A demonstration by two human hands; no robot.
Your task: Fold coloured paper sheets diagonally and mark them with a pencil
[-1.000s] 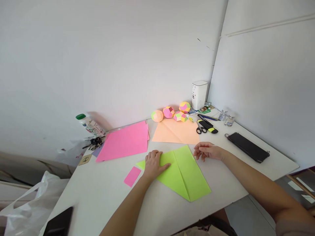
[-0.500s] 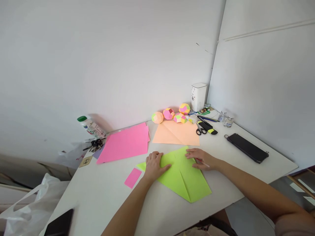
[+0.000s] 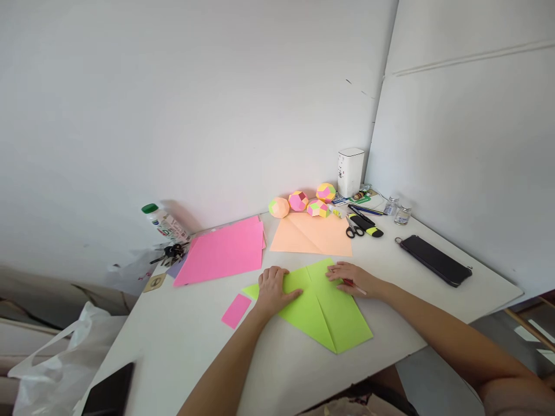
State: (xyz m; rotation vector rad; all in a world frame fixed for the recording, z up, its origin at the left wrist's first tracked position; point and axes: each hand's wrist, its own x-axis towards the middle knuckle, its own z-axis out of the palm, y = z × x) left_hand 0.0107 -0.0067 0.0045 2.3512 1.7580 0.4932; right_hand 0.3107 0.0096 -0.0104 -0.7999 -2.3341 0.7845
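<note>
Paper, a green folded sheet (image 3: pixel 306 318), is found flat on the worktop (image 3: pixel 277 370) beneath your left hand (image 3: pixel 273 290) and reaching under the fingers of your right. Your left hand is palm down, thumb spread from the fingers, pressing the sheet and gripping nothing. Your right hand (image 3: pixel 352 279) is partly curled at the sheet's right edge, fingertips on the paper, with a slim red stick (image 3: pixel 355 287) apparently held in it; its type is too small to make out. Handling, by judgement: very light, flexible, easily creased or torn, and liable to slide if unpinned. Best hold is a flat palm left of the crease, with any lift taken at the free edge below your right hand. One sharp point projects left, beyond your left hand; another points toward you, between both hands. The longest span appears to run from that left point to the corner nearer you than your right hand. The crease runs between your hands, slanting rightward as it comes toward you.
</note>
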